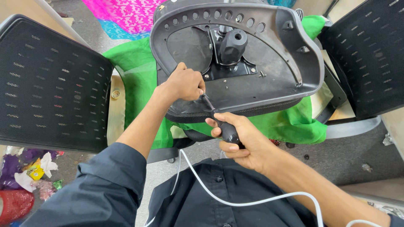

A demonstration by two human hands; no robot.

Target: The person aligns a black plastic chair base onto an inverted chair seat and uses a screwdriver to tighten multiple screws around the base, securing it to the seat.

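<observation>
While my left hand point(184, 84) pinches the screwdriver point(219, 120) tip steady against the upturned chair seat point(269, 84) resting on green cloth point(139, 80), my right hand point(242, 143) clamps its black handle for turning.

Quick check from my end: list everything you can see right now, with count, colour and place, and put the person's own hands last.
chair seat: one, black, upside down at centre, resting on the green cloth.
seat mechanism: one, black metal plate with a round hub, bolted in the middle of the seat underside.
green cloth: one, bright green, spread under the seat.
mesh chair backs: two, black, one at left, one at right.
patterned cloth: one, pink and blue, top edge on the floor.
screwdriver: one, black handle, tip at the seat's near rim.
white cable: one, running across the dark shirt.
scraps: several, mixed colours, lower left floor.
left hand: gripping the seat rim beside the tip.
right hand: closed on the screwdriver handle.
</observation>
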